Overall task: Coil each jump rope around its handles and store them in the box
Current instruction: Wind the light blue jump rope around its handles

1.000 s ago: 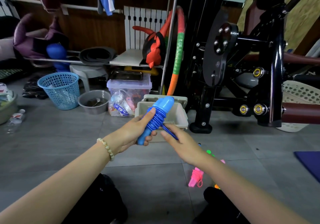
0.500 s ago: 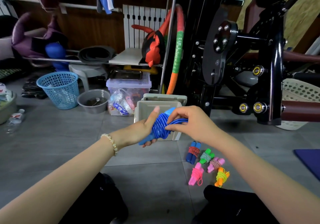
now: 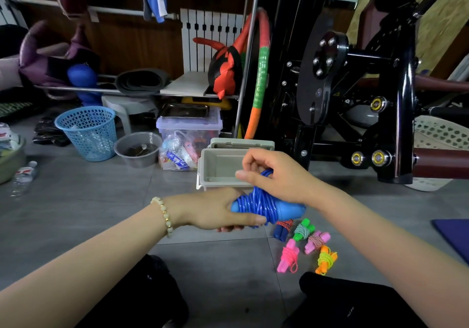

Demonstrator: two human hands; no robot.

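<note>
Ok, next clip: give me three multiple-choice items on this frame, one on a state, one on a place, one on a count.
1. The grey box is: A open; B shut by its lid; C upside down.
2. The small coiled ropes lie: A inside that box; B on the floor; C on a shelf.
3. How many small coiled ropes are there? A three; B seven; C five.
Answers: 1 A, its bare inside shows behind the blue jump rope; 2 B, they rest on the tiles nearer than the box; 3 C, one dark blue, one green, two pink, one orange.
</note>
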